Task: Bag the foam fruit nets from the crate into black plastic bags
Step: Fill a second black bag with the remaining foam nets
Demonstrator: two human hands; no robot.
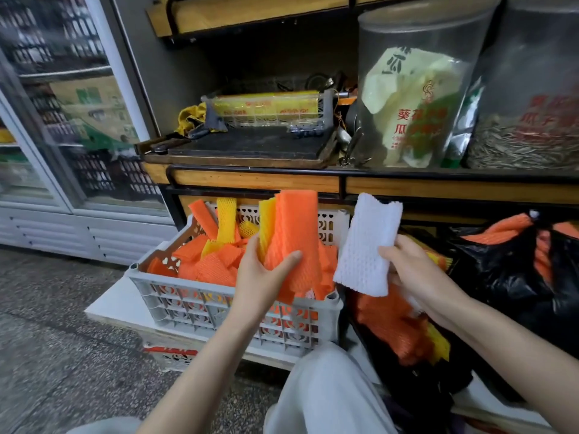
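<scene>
Left hand [266, 270] grips orange-yellow net bundle [294, 239] above crate [219, 305]. Right hand [416, 270] pinches white net [366, 245] over near black bag [391, 327], part filled. Far-right bag [507, 270] stuffed. Crate remains mostly full.

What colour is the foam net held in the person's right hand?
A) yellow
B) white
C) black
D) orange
B: the right hand pinches a white foam net, while the left hand grips the orange and yellow nets over the crate.
</scene>
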